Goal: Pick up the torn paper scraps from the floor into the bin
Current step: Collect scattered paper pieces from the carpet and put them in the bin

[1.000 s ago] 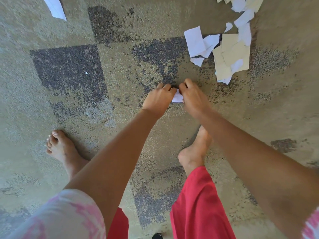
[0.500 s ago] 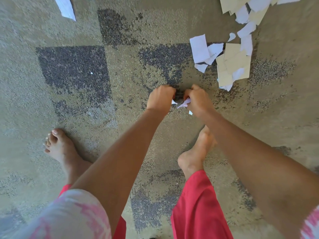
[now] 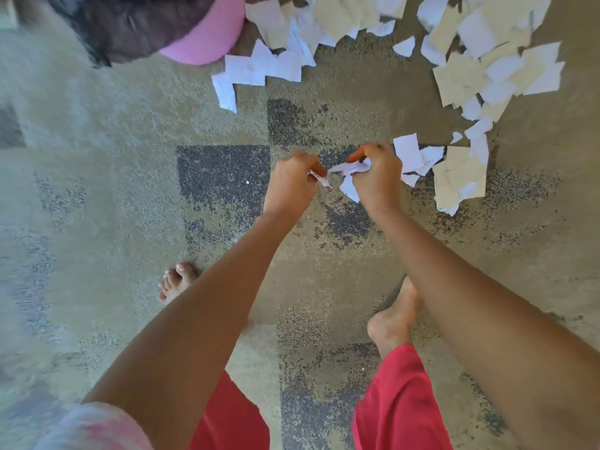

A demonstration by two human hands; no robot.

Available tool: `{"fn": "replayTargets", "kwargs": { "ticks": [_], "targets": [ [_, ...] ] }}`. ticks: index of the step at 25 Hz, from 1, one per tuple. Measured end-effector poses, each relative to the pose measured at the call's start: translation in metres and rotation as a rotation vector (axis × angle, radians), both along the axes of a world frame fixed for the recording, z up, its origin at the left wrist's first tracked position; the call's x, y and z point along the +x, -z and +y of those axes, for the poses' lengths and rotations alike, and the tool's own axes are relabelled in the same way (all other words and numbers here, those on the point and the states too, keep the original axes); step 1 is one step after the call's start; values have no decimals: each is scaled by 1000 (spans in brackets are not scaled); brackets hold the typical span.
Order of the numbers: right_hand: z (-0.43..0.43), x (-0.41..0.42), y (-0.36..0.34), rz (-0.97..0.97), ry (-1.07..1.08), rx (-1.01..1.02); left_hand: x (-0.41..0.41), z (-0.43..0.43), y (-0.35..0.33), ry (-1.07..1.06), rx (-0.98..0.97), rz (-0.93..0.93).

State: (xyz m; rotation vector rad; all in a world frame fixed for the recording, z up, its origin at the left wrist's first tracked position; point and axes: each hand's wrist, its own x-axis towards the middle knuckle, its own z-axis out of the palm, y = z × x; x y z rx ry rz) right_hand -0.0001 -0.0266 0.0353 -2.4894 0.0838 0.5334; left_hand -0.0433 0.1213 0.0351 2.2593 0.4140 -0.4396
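The pink bin (image 3: 207, 37), cut off and blurred, has newly appeared; left hand (image 3: 292, 186) and right hand (image 3: 378, 180) each pinch white scraps (image 3: 349, 168), now apart.

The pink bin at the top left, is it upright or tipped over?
Tipped. The pink bin lies on its side on the carpet, its dark opening facing left, with paper scraps beside it. Motion blur hides what's inside.

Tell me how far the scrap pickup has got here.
Early. Nothing visibly binned; the pink bin sits at top left, its inside unclear. In hand: the left hand and right hand each pinch white paper pieces. Left: many torn scraps cover the carpet.
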Motion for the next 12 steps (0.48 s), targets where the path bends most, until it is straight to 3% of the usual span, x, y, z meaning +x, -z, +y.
{"fn": "replayTargets", "kwargs": {
  "ticks": [12],
  "targets": [
    [175,122,-175,-371,110,340,123,156,-173,-171,132,-554]
  ]
}}
